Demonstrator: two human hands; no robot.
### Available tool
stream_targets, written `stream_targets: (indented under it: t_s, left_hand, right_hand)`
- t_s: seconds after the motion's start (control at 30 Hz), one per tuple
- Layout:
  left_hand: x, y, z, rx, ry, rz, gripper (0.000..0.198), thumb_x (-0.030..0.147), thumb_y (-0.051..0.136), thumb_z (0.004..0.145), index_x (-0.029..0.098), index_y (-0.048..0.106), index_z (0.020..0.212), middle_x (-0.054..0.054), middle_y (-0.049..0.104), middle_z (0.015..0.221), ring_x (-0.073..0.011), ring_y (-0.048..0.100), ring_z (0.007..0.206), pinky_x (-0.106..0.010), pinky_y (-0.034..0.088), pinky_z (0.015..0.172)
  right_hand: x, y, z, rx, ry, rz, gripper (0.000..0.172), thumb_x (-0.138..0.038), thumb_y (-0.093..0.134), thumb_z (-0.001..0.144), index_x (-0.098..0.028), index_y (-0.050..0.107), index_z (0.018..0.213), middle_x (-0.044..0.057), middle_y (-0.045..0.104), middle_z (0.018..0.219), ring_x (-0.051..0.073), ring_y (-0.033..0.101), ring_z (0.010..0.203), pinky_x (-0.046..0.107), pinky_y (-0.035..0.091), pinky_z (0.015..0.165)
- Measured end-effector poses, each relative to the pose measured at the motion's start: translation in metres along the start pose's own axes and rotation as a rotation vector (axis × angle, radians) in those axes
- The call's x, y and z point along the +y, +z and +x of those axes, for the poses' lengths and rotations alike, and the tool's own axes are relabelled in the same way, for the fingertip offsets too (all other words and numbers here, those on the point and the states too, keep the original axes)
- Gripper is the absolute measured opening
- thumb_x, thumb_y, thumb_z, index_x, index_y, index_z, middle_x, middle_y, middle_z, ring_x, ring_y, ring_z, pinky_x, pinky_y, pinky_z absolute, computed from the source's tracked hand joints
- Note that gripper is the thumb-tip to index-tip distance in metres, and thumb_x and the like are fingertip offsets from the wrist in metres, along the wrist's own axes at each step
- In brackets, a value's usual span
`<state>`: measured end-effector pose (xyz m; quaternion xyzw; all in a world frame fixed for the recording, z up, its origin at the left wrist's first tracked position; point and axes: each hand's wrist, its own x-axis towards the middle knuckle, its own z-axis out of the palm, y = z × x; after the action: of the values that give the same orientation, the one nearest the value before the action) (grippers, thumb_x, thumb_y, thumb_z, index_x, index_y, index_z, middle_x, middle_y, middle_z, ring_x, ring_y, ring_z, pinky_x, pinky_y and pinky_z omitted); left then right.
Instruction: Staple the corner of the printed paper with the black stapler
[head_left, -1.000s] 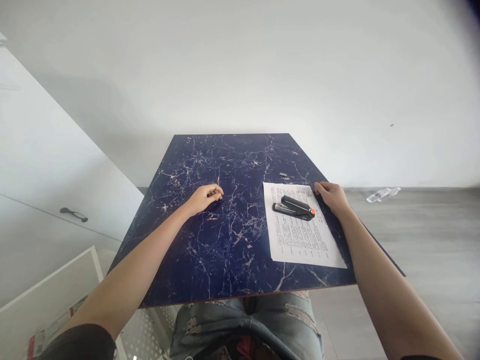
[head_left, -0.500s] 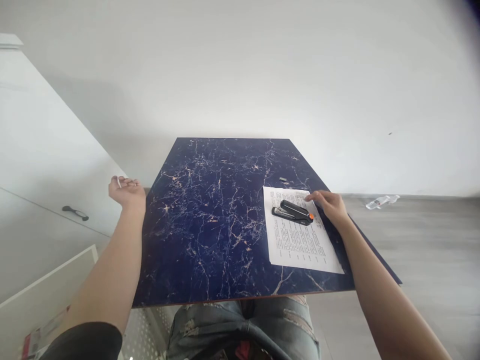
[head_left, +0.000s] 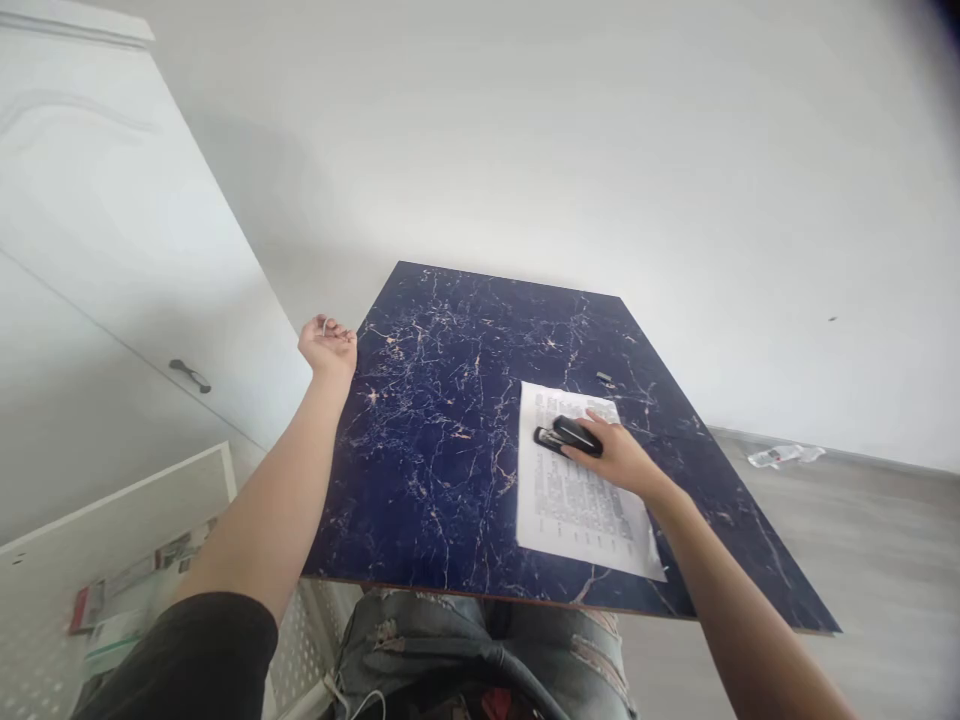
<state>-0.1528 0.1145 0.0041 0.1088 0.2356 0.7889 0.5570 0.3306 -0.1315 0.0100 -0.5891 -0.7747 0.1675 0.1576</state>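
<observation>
My right hand [head_left: 616, 455] is wrapped round the rear part of a black stapler [head_left: 571, 436], whose front points left. Under the stapler lies a printed sheet of paper [head_left: 559, 510] on the right half of the dark blue marbled table [head_left: 427, 450]. Beyond the paper's far edge is a small grey strip, perhaps staples [head_left: 604, 377]. My left hand [head_left: 330, 345] is palm up at the table's left edge, fingers loosely curled and apart, holding nothing I can see.
A white cabinet with a dark handle [head_left: 190, 376] stands at the left. Below it is an open white bin [head_left: 225, 470] with papers inside. A clear plastic item [head_left: 784, 455] lies on the floor at the right, by the wall.
My right hand has moved from the paper's right edge onto the stapler and closed round it. The view has shifted and tilted; my left hand keeps its pose at the table's left edge.
</observation>
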Motion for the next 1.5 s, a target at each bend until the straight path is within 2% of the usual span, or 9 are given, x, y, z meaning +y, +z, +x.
stream_targets:
  t_s: [0.3, 0.43, 0.53, 0.67, 0.8, 0.9, 1.13, 1.27, 1.5]
  left_hand:
    - [0.0, -0.004, 0.001, 0.022, -0.05, 0.003, 0.014, 0.026, 0.06, 0.087, 0.021, 0.047, 0.084, 0.007, 0.046, 0.061, -0.0071, 0.042, 0.046, -0.022, 0.036, 0.051]
    - [0.0, -0.008, 0.005, 0.015, -0.066, -0.071, 0.007, 0.021, 0.054, 0.086, 0.021, 0.048, 0.084, 0.006, 0.046, 0.059, -0.0082, 0.042, 0.044, -0.023, 0.035, 0.049]
    - [-0.001, -0.01, 0.007, 0.004, -0.08, -0.082, 0.006, 0.02, 0.053, 0.084, 0.021, 0.048, 0.083, 0.006, 0.046, 0.058, -0.0091, 0.042, 0.044, -0.024, 0.036, 0.049]
    - [-0.001, -0.009, 0.007, 0.014, -0.112, -0.086, 0.004, 0.02, 0.051, 0.084, 0.021, 0.048, 0.083, 0.006, 0.046, 0.059, -0.0092, 0.042, 0.044, -0.024, 0.035, 0.048]
    - [-0.003, -0.006, 0.007, 0.04, -0.116, -0.069, 0.006, 0.022, 0.054, 0.085, 0.021, 0.048, 0.083, 0.006, 0.046, 0.06, -0.0082, 0.041, 0.044, -0.023, 0.034, 0.049]
    - [-0.004, -0.006, 0.007, 0.048, -0.128, -0.067, 0.009, 0.023, 0.056, 0.086, 0.021, 0.048, 0.082, 0.007, 0.045, 0.06, -0.0081, 0.041, 0.043, -0.023, 0.034, 0.049]
    - [-0.006, -0.003, 0.005, 0.053, -0.156, -0.047, 0.013, 0.026, 0.055, 0.09, 0.02, 0.049, 0.08, 0.006, 0.044, 0.059, -0.0084, 0.04, 0.042, -0.024, 0.033, 0.048]
    - [-0.008, -0.003, 0.006, 0.061, -0.158, -0.054, 0.014, 0.025, 0.05, 0.093, 0.02, 0.05, 0.08, 0.006, 0.044, 0.059, -0.008, 0.04, 0.042, -0.024, 0.032, 0.049]
    - [-0.008, -0.005, 0.007, 0.04, -0.156, -0.042, 0.014, 0.025, 0.051, 0.093, 0.02, 0.05, 0.08, 0.006, 0.044, 0.06, -0.0081, 0.041, 0.043, -0.024, 0.034, 0.049]
  right_hand:
    - [-0.159, 0.085, 0.096, -0.061, -0.288, 0.08, 0.034, -0.046, 0.059, 0.096, -0.035, 0.066, 0.127, 0.0, 0.077, 0.095, 0.03, 0.075, 0.09, 0.065, 0.033, 0.123]
    - [-0.194, 0.094, 0.112, -0.05, -0.322, 0.067, 0.025, -0.048, 0.054, 0.099, -0.038, 0.066, 0.118, -0.009, 0.073, 0.082, 0.021, 0.071, 0.072, 0.058, 0.028, 0.127]
    - [-0.196, 0.091, 0.112, -0.075, -0.339, 0.151, 0.043, -0.06, 0.057, 0.097, -0.037, 0.061, 0.134, -0.006, 0.078, 0.11, 0.027, 0.075, 0.097, 0.059, 0.024, 0.129]
    - [-0.152, 0.072, 0.112, -0.06, -0.296, 0.291, 0.067, -0.062, 0.062, 0.095, -0.034, 0.049, 0.154, 0.003, 0.069, 0.14, 0.032, 0.066, 0.128, 0.055, 0.043, 0.118]
    - [-0.049, 0.037, 0.109, 0.336, 0.049, 0.08, 0.034, -0.035, 0.057, 0.096, -0.022, 0.074, 0.122, 0.01, 0.078, 0.111, 0.029, 0.073, 0.102, 0.049, 0.055, 0.1]
    - [0.037, 0.006, 0.099, 0.589, 0.266, -0.181, 0.038, -0.023, 0.057, 0.087, -0.015, 0.076, 0.12, 0.017, 0.073, 0.125, 0.035, 0.064, 0.122, 0.054, 0.046, 0.111]
    - [0.116, -0.01, 0.091, 0.488, 0.333, -0.201, 0.028, -0.024, 0.058, 0.083, -0.02, 0.083, 0.095, 0.012, 0.08, 0.106, 0.029, 0.073, 0.099, 0.045, 0.052, 0.102]
    - [0.073, 0.008, 0.125, 0.536, 0.277, -0.08, 0.031, -0.024, 0.062, 0.082, -0.018, 0.081, 0.106, 0.01, 0.081, 0.097, 0.026, 0.075, 0.089, 0.042, 0.055, 0.097]
    - [-0.081, 0.062, 0.228, 0.354, -0.07, 0.203, 0.032, -0.016, 0.068, 0.082, -0.02, 0.076, 0.114, 0.003, 0.081, 0.094, 0.018, 0.072, 0.078, 0.035, 0.059, 0.089]
